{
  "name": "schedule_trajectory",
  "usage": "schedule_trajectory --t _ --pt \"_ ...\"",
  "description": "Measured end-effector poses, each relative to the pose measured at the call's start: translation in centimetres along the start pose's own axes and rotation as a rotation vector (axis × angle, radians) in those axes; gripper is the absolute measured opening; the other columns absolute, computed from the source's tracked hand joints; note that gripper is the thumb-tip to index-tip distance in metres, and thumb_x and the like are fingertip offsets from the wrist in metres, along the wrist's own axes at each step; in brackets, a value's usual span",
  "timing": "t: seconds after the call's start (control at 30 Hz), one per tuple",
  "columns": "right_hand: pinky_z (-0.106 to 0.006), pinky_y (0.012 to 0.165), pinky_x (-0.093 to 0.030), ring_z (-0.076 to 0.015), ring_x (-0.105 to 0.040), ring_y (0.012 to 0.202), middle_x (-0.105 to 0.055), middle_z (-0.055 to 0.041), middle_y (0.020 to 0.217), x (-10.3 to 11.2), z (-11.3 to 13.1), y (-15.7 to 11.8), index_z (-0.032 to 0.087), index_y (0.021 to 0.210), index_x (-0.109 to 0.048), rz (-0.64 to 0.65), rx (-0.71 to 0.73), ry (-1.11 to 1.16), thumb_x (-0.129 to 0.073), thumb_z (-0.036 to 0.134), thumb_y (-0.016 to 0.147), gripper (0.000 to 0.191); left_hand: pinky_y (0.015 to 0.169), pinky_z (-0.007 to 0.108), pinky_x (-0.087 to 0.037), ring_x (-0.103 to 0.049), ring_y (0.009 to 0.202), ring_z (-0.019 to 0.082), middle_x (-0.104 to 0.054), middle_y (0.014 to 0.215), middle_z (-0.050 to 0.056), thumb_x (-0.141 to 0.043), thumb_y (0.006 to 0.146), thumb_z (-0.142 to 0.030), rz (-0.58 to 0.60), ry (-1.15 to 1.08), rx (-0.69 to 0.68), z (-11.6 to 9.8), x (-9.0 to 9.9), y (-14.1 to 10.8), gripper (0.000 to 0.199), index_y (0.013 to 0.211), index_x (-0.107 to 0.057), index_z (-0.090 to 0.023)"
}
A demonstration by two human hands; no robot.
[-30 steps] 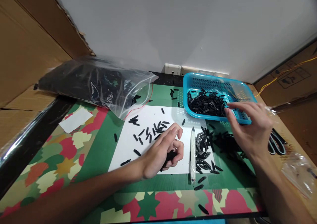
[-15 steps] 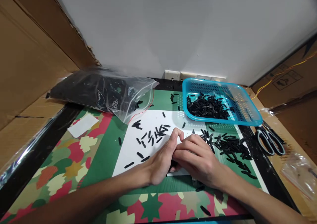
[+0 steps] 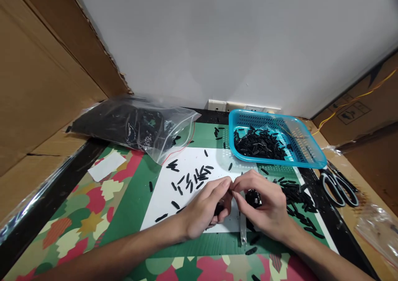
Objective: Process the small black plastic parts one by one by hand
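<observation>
My left hand point(image 3: 207, 206) is closed over the white sheet point(image 3: 158, 202), with small black elongated pieces showing in its curled fingers. My right hand point(image 3: 264, 198) meets it from the right. Its thumb and index finger pinch together at my left thumb tip, on what looks like a small dark piece, mostly hidden. Under my right hand lies a narrow clear or silvery strip point(image 3: 243, 230), beside a dark rounded thing point(image 3: 253, 198) partly covered by the fingers. Similar loose black pieces point(image 3: 202, 175) are scattered on the sheet left of my hands.
Behind my right hand stands a blue plastic basket point(image 3: 280, 162) holding many black pieces. More lie in a heap point(image 3: 297, 194) near the scissors point(image 3: 338, 187). A zip bag of dark material point(image 3: 124, 119) rests at back left, near a white paper slip point(image 3: 106, 167).
My right hand has drawn back slightly from around my left hand, its thumb and index finger now pinching at the left thumb tip. The clear strip shows more. The view has tilted up slightly.
</observation>
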State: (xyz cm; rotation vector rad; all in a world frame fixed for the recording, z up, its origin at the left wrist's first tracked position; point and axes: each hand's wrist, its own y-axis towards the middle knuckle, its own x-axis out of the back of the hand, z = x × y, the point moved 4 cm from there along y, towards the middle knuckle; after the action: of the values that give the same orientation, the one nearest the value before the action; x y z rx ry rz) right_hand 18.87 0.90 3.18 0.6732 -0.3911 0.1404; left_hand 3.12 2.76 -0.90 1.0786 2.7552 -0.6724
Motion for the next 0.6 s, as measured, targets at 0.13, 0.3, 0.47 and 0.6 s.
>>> schedule_trajectory --t 0.13,0.3,0.47,0.6 --pt "-0.032 0.074 -0.058 -0.0181 -0.069 0.081 -0.074 -0.0044 0.089 0.0 -0.8 -0.2 0.02 0.101 -0.069 0.044 -0.038 0.005 -0.065 0.008 0.098 0.013 0.043 0.019 -0.022 -0.034 0.047 0.007 -0.05 0.063 -0.006 -0.045 0.107 -0.064 0.005 -0.054 -0.003 0.2 0.1 0.1 0.047 0.087 -0.048 -0.021" --pt "-0.035 0.077 -0.059 -0.0208 -0.071 0.088 -0.077 -0.0082 0.1 -0.1 -0.2 -0.3 0.02 0.116 -0.071 0.084 0.073 -0.06 -0.065 0.008 0.099 0.021 0.044 0.018 -0.02 -0.031 0.048 0.007 -0.045 0.063 -0.008 -0.042 0.106 -0.069 0.006 -0.101 0.046 0.2 -0.1 0.1 0.048 0.093 -0.045 -0.023" --pt "-0.038 0.073 -0.056 -0.0231 -0.064 0.087 -0.078 -0.0105 0.107 -0.9 0.0 -0.8 0.021 0.123 -0.071 0.171 0.154 -0.256 -0.065 0.01 0.1 0.026 0.048 0.02 -0.027 -0.037 0.054 0.01 -0.041 0.069 -0.007 -0.037 0.106 -0.075 0.045 0.011 0.004 -0.8 -0.4 -0.3 0.051 0.099 -0.044 -0.025" --pt "-0.04 0.076 -0.056 -0.0245 -0.06 0.091 -0.077 -0.0114 0.109 -1.2 -0.1 -0.9 0.02 0.12 -0.071 0.239 0.159 -0.293 -0.063 0.012 0.102 0.021 0.05 0.022 -0.029 -0.037 0.059 0.01 -0.042 0.078 -0.005 -0.031 0.106 -0.076 0.051 0.053 -0.004 -1.2 -0.5 -0.8 0.054 0.11 -0.049 -0.025"
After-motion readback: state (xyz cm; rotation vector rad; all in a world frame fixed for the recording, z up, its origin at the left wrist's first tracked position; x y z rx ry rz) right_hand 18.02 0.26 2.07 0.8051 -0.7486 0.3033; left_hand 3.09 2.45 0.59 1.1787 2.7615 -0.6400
